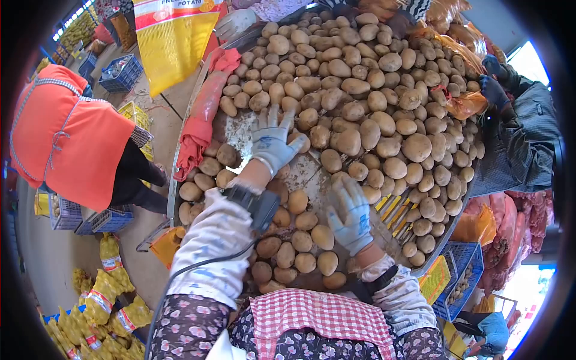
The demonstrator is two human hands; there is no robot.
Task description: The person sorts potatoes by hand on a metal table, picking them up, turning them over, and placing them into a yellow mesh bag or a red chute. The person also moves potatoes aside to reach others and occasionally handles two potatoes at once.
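My left hand [271, 143], in a light blue-grey work glove, lies with its fingers spread at the near edge of a large potato pile [360, 90]. Its fingertips touch potatoes, and none is gripped. Lower and to the right, my right hand [351, 217], in a matching glove, has its fingers stretched out and its thumb apart. Those fingertips reach toward potatoes at the pile's edge; contact is hard to make out. A smaller group of potatoes [303, 242] lies between my forearms, close to my checked apron.
Yellow slats [396, 213] show at the table's right side. Red cloth [204, 111] hangs over the left edge. A co-worker in an orange apron [72, 141] stands left; another in dark clothes [516, 129] is at right. Blue crates [461, 277] and filled yellow net bags [108, 294] stand around.
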